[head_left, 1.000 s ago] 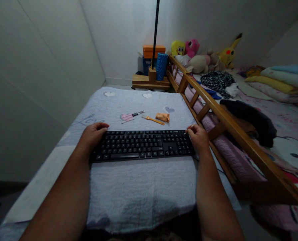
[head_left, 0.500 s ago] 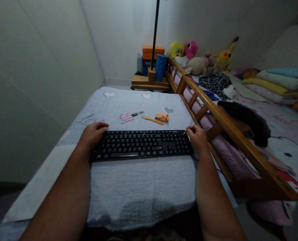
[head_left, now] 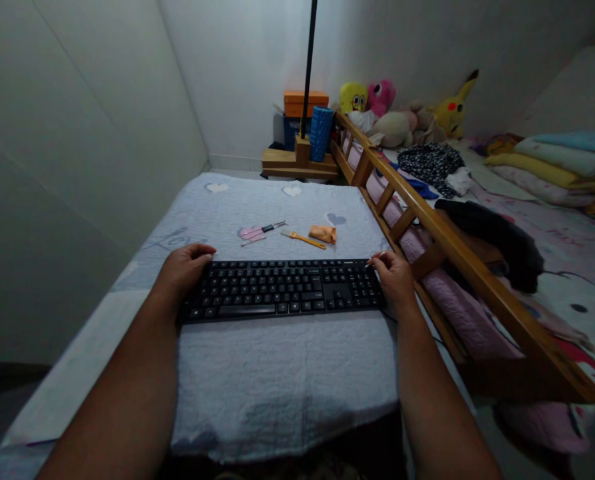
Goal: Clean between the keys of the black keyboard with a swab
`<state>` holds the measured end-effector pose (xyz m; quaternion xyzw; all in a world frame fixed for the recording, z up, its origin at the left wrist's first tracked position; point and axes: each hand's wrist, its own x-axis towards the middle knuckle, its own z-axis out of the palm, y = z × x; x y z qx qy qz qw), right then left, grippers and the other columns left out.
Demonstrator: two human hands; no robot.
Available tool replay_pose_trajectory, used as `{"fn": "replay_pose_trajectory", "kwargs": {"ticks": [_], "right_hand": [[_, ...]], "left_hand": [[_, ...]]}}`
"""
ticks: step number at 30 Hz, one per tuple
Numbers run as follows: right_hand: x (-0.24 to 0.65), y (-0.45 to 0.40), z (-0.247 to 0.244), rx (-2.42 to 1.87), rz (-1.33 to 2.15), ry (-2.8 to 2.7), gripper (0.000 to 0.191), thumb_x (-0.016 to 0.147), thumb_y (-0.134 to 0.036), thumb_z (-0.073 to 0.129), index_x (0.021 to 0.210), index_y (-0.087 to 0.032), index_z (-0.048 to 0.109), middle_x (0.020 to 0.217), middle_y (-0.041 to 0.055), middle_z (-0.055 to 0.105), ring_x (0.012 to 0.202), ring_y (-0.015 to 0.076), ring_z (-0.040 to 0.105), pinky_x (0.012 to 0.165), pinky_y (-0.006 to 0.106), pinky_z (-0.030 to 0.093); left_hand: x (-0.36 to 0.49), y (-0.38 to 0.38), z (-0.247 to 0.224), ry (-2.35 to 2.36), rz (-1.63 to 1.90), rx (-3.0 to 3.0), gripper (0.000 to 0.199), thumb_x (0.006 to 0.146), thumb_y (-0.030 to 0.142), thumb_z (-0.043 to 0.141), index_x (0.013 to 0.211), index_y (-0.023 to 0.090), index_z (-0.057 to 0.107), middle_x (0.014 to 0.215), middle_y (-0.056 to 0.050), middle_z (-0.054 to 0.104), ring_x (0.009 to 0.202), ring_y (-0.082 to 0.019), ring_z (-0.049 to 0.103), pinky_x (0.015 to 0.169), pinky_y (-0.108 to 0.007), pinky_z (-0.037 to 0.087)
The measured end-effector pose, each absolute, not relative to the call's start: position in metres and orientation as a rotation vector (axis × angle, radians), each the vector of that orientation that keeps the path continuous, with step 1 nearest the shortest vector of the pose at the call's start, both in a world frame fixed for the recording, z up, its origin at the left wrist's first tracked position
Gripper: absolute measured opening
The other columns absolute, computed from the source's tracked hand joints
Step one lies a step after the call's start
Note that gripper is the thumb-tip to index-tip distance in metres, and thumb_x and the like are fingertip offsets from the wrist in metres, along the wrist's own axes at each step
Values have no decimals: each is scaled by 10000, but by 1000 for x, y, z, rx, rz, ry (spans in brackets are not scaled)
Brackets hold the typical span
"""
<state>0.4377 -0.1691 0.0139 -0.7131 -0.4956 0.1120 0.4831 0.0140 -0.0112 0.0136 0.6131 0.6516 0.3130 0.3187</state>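
Note:
A black keyboard (head_left: pixel 272 288) lies flat across the light blue quilted cover, keys up. My left hand (head_left: pixel 183 267) is closed around its left end, thumb along the upper left corner. My right hand (head_left: pixel 393 275) grips the upper right corner beside the number pad; a small pale spot shows at its fingertips, too small to make out. Beyond the keyboard lie a yellow-handled brush (head_left: pixel 305 239), a crumpled orange-brown cloth or pouch (head_left: pixel 322 233) and a thin tool with a black grip (head_left: pixel 268 228). Another slim stick (head_left: pixel 253 241) is close by it.
A wooden bed rail (head_left: pixel 427 220) runs along the right, with bedding, clothes and plush toys (head_left: pixel 395 127) behind it. At the far end stand a black pole (head_left: pixel 308 73), a blue foam roller (head_left: pixel 321 135) and an orange box (head_left: pixel 305 104). A cable trails right of the keyboard.
Almost nothing differs. The view has shifted very slightly; both hands keep their hold on the keyboard, which stays in place.

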Motion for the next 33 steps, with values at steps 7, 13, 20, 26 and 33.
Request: {"fn": "replay_pose_trajectory", "kwargs": {"ticks": [7, 13, 20, 26, 33], "right_hand": [[441, -169, 7, -1702, 265, -1150, 155, 815, -333, 562, 753, -210, 633, 769, 20, 668, 770, 204, 625, 757, 324, 439], [448, -172, 8, -1710, 249, -1086, 168, 792, -364, 575, 740, -209, 617, 757, 33, 675, 758, 218, 642, 746, 337, 452], [451, -177, 11, -1742, 258, -1093, 179, 792, -375, 588, 729, -210, 617, 748, 29, 677, 755, 212, 639, 756, 333, 459], [455, -180, 8, -1745, 261, -1139, 177, 799, -360, 590, 714, -208, 624, 749, 28, 670, 753, 206, 625, 739, 320, 452], [453, -177, 5, -1715, 232, -1094, 198, 793, -387, 610, 739, -200, 642, 773, 32, 688, 772, 206, 638, 755, 320, 461]], "left_hand": [[15, -17, 21, 1704, 829, 1463, 328, 640, 365, 700, 920, 200, 743, 781, -20, 691, 731, -212, 599, 719, -316, 483], [15, -18, 20, 1698, 834, 1398, 348, 642, 349, 721, 952, 191, 733, 683, 7, 641, 649, -185, 541, 628, -293, 436], [16, -17, 20, 1694, 868, 1403, 308, 621, 323, 711, 897, 188, 725, 679, -3, 646, 662, -202, 537, 626, -314, 424], [17, -18, 20, 1710, 860, 1382, 319, 638, 323, 711, 925, 186, 727, 672, 0, 641, 661, -204, 542, 643, -323, 430], [18, -20, 23, 1713, 869, 1354, 289, 653, 292, 714, 920, 183, 733, 690, -1, 651, 684, -206, 557, 655, -319, 438]]}}
